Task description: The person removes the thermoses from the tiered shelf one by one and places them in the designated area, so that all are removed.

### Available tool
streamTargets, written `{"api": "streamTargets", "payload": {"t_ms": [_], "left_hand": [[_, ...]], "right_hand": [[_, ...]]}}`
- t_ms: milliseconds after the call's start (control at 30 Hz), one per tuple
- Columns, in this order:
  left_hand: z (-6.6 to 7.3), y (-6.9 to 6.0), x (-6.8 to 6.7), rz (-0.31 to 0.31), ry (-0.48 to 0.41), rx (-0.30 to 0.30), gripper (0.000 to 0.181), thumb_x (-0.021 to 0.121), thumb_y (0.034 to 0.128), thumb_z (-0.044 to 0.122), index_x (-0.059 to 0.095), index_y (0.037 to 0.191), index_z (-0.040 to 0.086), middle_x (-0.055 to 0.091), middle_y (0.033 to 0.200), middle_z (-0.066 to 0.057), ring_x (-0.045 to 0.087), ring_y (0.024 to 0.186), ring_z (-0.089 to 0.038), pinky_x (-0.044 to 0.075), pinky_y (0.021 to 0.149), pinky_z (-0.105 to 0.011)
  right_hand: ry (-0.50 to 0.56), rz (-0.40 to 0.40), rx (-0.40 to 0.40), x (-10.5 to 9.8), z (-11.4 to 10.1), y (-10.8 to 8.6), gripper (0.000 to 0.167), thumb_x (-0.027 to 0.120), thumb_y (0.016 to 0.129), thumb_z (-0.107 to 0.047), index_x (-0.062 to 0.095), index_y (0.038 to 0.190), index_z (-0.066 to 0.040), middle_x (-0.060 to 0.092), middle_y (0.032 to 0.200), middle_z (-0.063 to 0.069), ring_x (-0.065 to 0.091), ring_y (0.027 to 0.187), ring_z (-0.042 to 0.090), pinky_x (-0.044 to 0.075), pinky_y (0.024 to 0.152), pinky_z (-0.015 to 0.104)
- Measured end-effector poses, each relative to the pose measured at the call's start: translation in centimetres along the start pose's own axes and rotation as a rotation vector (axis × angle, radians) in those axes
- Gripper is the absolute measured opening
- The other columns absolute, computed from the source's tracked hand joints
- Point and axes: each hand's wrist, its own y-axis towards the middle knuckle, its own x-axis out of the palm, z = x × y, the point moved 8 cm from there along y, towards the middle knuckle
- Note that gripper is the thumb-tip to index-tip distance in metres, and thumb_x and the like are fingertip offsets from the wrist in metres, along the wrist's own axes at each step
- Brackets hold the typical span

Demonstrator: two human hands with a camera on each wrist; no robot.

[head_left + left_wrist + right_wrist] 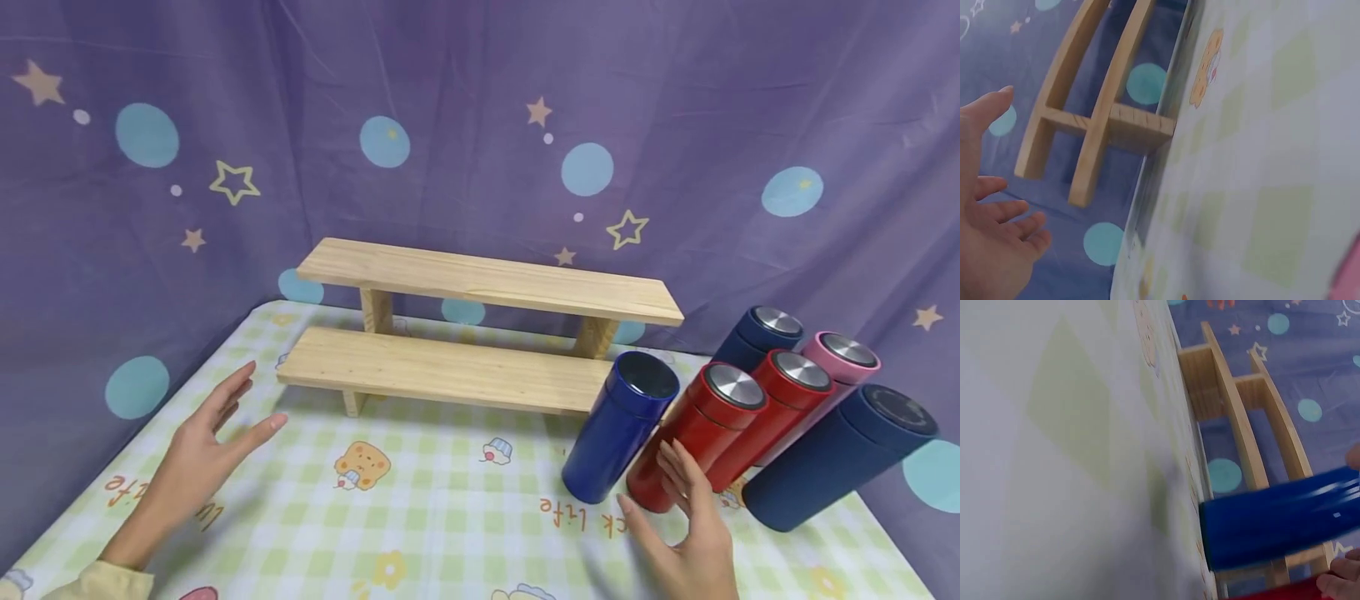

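My right hand (686, 533) is at the near side of the front red bottle (697, 433), its fingers against or just in front of it; contact is hard to tell. Left of that bottle stands a glossy blue bottle (618, 429), also large in the right wrist view (1279, 519), where fingertips (1341, 575) show at the right edge. My left hand (197, 458) hovers above the cloth at the left, fingers spread and holding nothing; the left wrist view shows its palm and fingers (1000, 225) beside the wooden shelf (1094, 125).
A two-tier wooden shelf (450, 367) stands at the back middle. Right of the front red bottle are a second red bottle (776, 408), a pink bottle (840, 358), a dark blue bottle (757, 337) behind and another dark blue bottle (832, 462) at the far right. A purple curtain (465, 208) hangs behind.
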Motion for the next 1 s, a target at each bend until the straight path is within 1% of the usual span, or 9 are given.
{"api": "streamTargets", "payload": {"t_ms": [67,133,200,333,467,600,733,867,1000], "left_hand": [[-0.3,0.6,-0.1,0.008,-0.011,0.001,0.085,0.066,0.1045,0.036,0.011,0.168,0.026,0.014,0.171,-0.014,0.019,0.151,-0.048,0.023,0.110,-0.007],[-0.4,1.2,0.0,0.013,-0.041,0.007,0.085,0.065,0.1049,0.035,0.010,0.168,0.022,0.013,0.171,-0.014,0.018,0.152,-0.047,0.024,0.109,-0.006],[-0.6,1.8,0.1,0.015,-0.082,0.014,0.084,0.064,0.1056,0.034,0.011,0.168,0.017,0.013,0.171,-0.016,0.019,0.152,-0.045,0.022,0.098,0.003],[-1.1,2.5,0.5,-0.005,-0.158,0.000,0.082,0.061,0.1072,0.033,0.011,0.168,0.011,0.011,0.172,-0.017,0.018,0.153,-0.042,0.025,0.102,0.000],[-1.6,3.2,0.9,-0.019,-0.165,-0.014,0.083,0.061,0.1073,0.034,0.009,0.168,0.009,0.010,0.171,-0.019,0.018,0.153,-0.043,0.025,0.102,0.000],[-2.4,3.9,1.2,-0.024,-0.159,-0.021,0.084,0.062,0.1071,0.034,0.008,0.167,0.008,0.012,0.170,-0.022,0.019,0.152,-0.046,0.026,0.101,0.000],[-3.1,4.6,1.3,-0.028,-0.150,-0.017,0.084,0.062,0.1069,0.035,0.010,0.167,0.006,0.017,0.168,-0.025,0.023,0.151,-0.046,0.031,0.103,-0.004],[-3.6,5.2,1.4,-0.038,-0.145,-0.016,0.085,0.061,0.1068,0.037,0.010,0.167,0.005,0.020,0.167,-0.026,0.023,0.151,-0.046,0.033,0.105,-0.008],[-4.0,5.7,1.4,-0.044,-0.140,-0.022,0.085,0.062,0.1064,0.038,0.011,0.166,0.005,0.022,0.167,-0.026,0.025,0.150,-0.046,0.036,0.102,-0.007]], "right_hand": [[0.007,-0.025,0.015,0.7,0.0,0.1,0.103,0.092,0.071,0.009,0.040,0.159,-0.007,0.059,0.144,0.019,0.051,0.128,-0.006,0.038,0.101,0.008],[0.014,-0.046,0.020,1.3,0.1,0.1,0.106,0.092,0.072,0.007,0.036,0.161,-0.009,0.056,0.147,0.019,0.050,0.131,-0.004,0.037,0.102,0.008],[0.018,-0.061,0.027,1.8,0.3,0.2,0.109,0.092,0.072,0.007,0.033,0.162,-0.010,0.054,0.149,0.019,0.050,0.133,0.000,0.036,0.103,0.009],[0.009,-0.080,0.045,2.6,0.7,0.4,0.114,0.093,0.073,0.004,0.027,0.165,-0.011,0.051,0.151,0.023,0.055,0.133,0.024,0.037,0.102,0.010],[0.010,-0.101,0.096,3.2,1.3,0.7,0.113,0.092,0.077,-0.002,0.022,0.165,-0.008,0.050,0.149,0.028,0.057,0.129,0.043,0.036,0.100,0.008],[0.015,-0.143,0.174,3.8,1.8,1.1,0.107,0.091,0.083,-0.014,0.021,0.163,-0.003,0.052,0.145,0.029,0.059,0.126,0.045,0.050,0.099,0.032],[0.024,-0.169,0.214,4.4,2.1,1.4,0.103,0.090,0.085,-0.020,0.023,0.161,-0.002,0.056,0.141,0.029,0.063,0.120,0.046,0.051,0.095,0.058],[0.033,-0.155,0.215,4.7,2.2,1.7,0.096,0.090,0.084,-0.017,0.029,0.157,-0.005,0.061,0.135,0.025,0.068,0.109,0.039,0.056,0.088,0.058],[0.041,-0.152,0.226,5.0,2.3,1.9,0.092,0.089,0.086,-0.017,0.031,0.156,-0.006,0.063,0.133,0.023,0.069,0.105,0.034,0.057,0.082,0.045]]}}
